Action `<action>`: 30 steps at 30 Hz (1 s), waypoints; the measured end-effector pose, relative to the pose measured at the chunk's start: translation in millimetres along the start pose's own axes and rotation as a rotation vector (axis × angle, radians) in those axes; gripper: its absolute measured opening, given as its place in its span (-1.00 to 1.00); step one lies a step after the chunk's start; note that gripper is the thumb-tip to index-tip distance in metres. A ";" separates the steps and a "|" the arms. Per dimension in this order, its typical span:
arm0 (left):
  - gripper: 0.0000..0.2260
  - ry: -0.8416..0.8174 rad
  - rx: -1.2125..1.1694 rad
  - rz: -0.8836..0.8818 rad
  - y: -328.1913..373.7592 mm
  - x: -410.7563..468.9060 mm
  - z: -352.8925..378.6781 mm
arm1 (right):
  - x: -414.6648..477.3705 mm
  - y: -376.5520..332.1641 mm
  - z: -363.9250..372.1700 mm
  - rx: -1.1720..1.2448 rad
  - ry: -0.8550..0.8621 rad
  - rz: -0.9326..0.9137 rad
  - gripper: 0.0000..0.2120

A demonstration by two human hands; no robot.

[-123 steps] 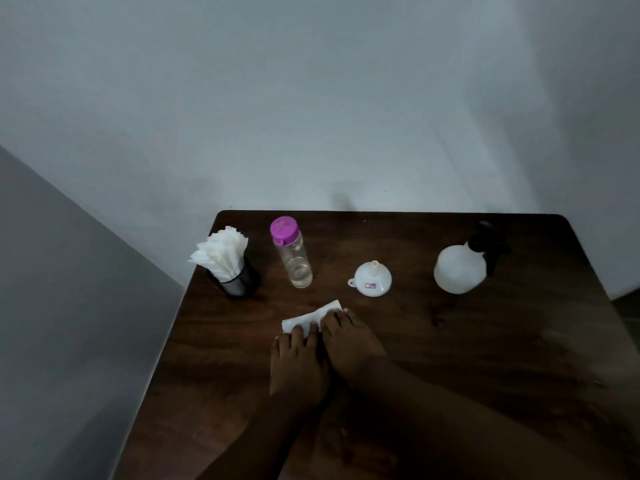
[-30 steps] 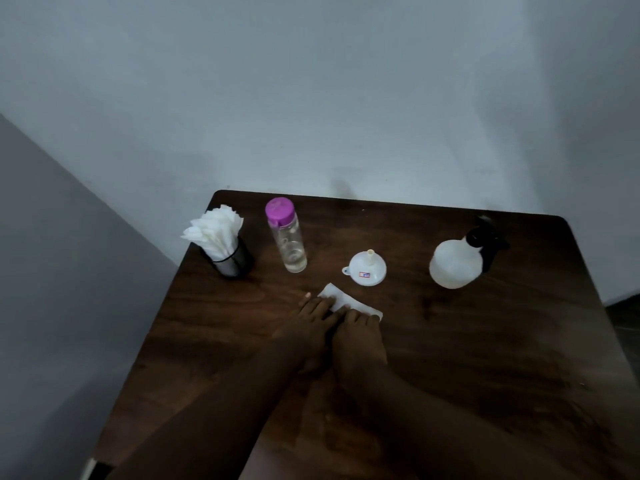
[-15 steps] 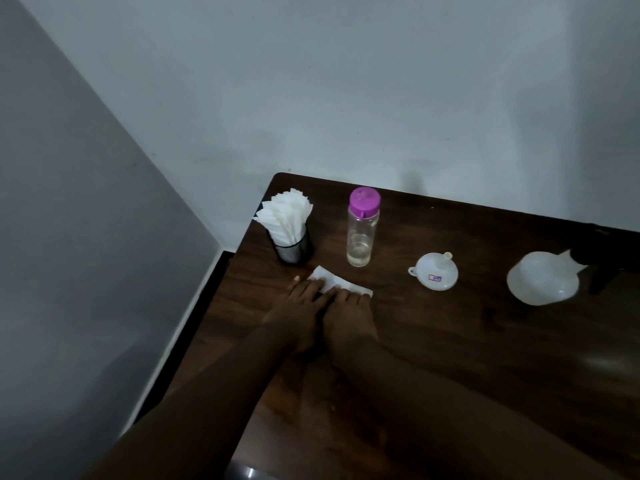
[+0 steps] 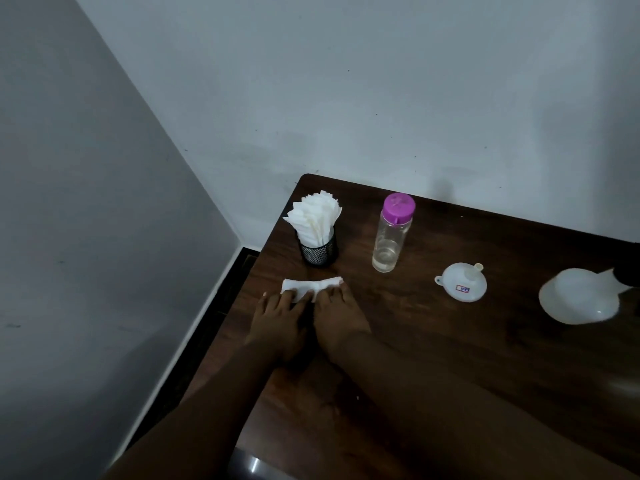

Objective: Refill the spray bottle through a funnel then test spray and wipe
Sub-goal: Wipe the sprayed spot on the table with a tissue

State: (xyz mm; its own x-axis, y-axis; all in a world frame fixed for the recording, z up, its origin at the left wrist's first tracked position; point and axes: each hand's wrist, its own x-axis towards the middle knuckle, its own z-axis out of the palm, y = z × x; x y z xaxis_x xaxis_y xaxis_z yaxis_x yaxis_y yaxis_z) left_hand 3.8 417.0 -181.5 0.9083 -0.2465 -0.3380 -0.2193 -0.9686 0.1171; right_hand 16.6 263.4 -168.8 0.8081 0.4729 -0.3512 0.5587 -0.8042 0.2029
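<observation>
A white folded tissue (image 4: 306, 285) lies flat on the dark wooden table (image 4: 450, 348), near its left edge. My left hand (image 4: 280, 320) and my right hand (image 4: 337, 317) lie side by side, fingers straight, pressing on the tissue's near edge. The white funnel (image 4: 460, 286) lies upside down to the right. Further right stands the round white spray bottle (image 4: 578, 295), its black head cut off by the frame edge. A clear bottle with a purple cap (image 4: 393, 233), a little liquid at its bottom, stands behind my hands.
A black mesh cup stuffed with white tissues (image 4: 317, 230) stands at the table's back left corner, just behind the flat tissue. Grey walls close in behind and at left. The table's left edge drops to a dark floor strip (image 4: 207, 317).
Both hands have slid the tissue leftward across the table toward the mesh cup. My view has swung left, pushing the spray bottle to the right frame edge.
</observation>
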 end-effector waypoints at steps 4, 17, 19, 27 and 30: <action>-0.28 0.058 -0.004 -0.060 23.1 -14.2 5.5 | -7.6 12.3 7.6 -0.034 0.031 -0.084 -0.39; -0.36 0.007 -0.025 -0.171 123.5 -39.3 14.6 | -65.6 67.1 42.7 -0.001 0.171 -0.209 -0.51; -0.34 0.007 -0.014 -0.168 140.3 -42.4 17.0 | -76.9 78.4 49.5 0.024 0.179 -0.227 -0.52; -0.35 -0.002 -0.032 -0.126 209.1 -45.6 19.7 | -122.1 120.6 68.3 0.055 0.197 -0.206 -0.57; -0.35 -0.006 -0.021 -0.096 240.0 -47.0 19.8 | -142.6 139.0 80.3 0.067 0.183 -0.169 -0.57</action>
State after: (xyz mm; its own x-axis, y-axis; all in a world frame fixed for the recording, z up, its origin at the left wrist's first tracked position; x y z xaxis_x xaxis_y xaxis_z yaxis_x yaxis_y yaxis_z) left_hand -98.6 195.6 -156.0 0.9228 -0.1525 -0.3539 -0.1236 -0.9870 0.1030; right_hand -35.9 55.2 -164.0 0.7282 0.6546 -0.2030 0.6798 -0.7275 0.0927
